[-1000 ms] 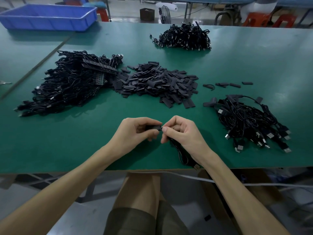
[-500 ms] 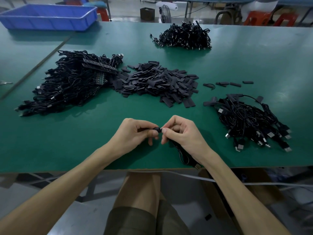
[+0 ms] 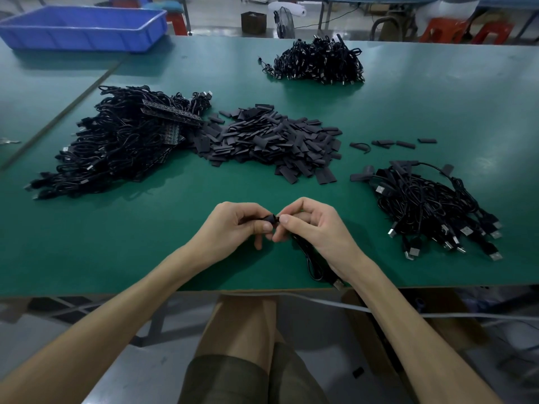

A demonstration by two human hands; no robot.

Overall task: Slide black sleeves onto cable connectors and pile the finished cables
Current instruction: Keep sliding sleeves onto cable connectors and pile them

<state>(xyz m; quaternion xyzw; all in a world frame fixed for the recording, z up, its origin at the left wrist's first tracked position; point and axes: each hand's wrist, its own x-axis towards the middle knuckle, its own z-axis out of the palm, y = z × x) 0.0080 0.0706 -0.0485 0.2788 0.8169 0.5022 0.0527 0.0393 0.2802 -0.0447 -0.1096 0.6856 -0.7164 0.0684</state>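
Over the near middle of the green table (image 3: 437,112), my left hand (image 3: 233,225) pinches a black sleeve (image 3: 269,218) between thumb and fingers. My right hand (image 3: 315,225) pinches the end of a black cable (image 3: 310,263) right against that sleeve; the cable loops under the right wrist to a USB plug (image 3: 338,284) at the table's front edge. The connector itself is hidden by my fingers. A heap of loose black sleeves (image 3: 268,141) lies in the middle. A pile of cables (image 3: 431,205) with silver plugs lies at the right.
A large tangle of black cables (image 3: 116,144) lies at the left, another cable pile (image 3: 318,62) at the far middle. A few stray sleeves (image 3: 393,143) lie right of the heap. A blue bin (image 3: 81,27) stands far left. Red stools (image 3: 455,29) are behind the table.
The hands stay together in the same spot. My left fingers have shifted slightly on the sleeve, which now shows less between the two hands.
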